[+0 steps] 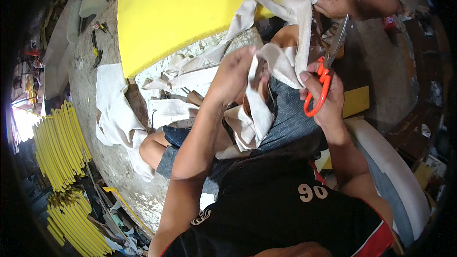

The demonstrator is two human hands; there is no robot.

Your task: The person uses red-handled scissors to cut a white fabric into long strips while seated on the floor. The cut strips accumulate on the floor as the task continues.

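A long white fabric strip (304, 38) hangs in loops in front of me, over my lap. Its upper end is held by another person's hand (335, 3) at the upper right. My left hand (236, 74) is closed on a fold of the strip, its fingertips partly hidden. In my right hand (328, 96) is a pair of scissors (338, 40) with orange-red handles, blades pointing up and away. That hand's thumb and fingers also pinch the lower end of the strip. More of the cloth lies gathered across my thighs.
A large yellow foam sheet (190, 12) covers the far part of the worn surface. White cloth pieces (116, 104) lie at the left, near pliers-like tools (96, 50). Stacked yellow tubes (62, 145) are at far left. A rolled pale sheet (392, 176) curves along my right.
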